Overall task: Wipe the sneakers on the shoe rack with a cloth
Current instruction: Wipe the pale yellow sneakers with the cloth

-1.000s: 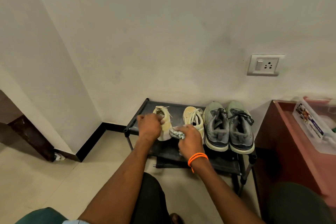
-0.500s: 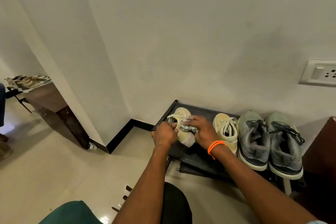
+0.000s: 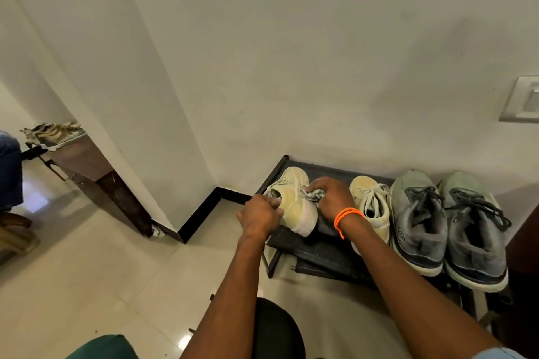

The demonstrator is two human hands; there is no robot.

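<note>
Against the wall, left hand (image 3: 260, 214) clamps the tilted cream sneaker (image 3: 293, 201), right hand (image 3: 332, 197) fisted round the cloth (image 3: 314, 194); harder rubbing could tip it off the rack (image 3: 320, 245).

The shoe rack (image 3: 326, 245) sits at the lower right of the frame, against the wall. On its top shelf four sneakers stand in a row. The leftmost sneaker (image 3: 293, 204) is tipped on its side, with the left hand (image 3: 259, 216) at its heel end and the right hand (image 3: 332, 198) just right of it, a cloth (image 3: 313, 194) between that hand and the shoe. Right of the right hand stands the second sneaker (image 3: 372, 204), then a pair of sneakers (image 3: 446, 227) toward the right edge. A wall socket (image 3: 522, 99) is above them.
</note>
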